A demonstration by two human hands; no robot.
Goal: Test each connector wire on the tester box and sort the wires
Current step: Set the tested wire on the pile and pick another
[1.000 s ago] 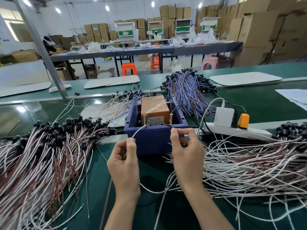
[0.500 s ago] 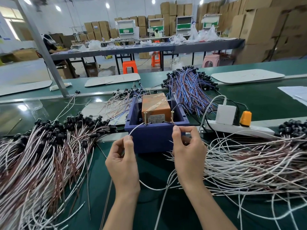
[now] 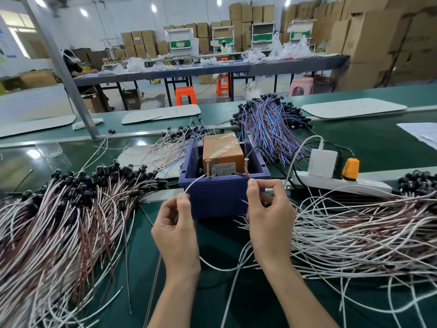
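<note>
White wire (image 3: 194, 183) pinched by left fingers (image 3: 183, 205), right fingers (image 3: 252, 194) curled, their hold hidden

One wide-angle camera sits on the person's head, facing forward and tilted down over the green counter (image 3: 383, 147). The left hand (image 3: 176, 233) and right hand (image 3: 269, 221) are close, low in the centre, with the forearms entering from the bottom edge. The tester box (image 3: 220, 197) lies just beyond them. The upper frame reaches a distant long table (image 3: 212, 69) and stacked cartons (image 3: 369, 43).
</note>
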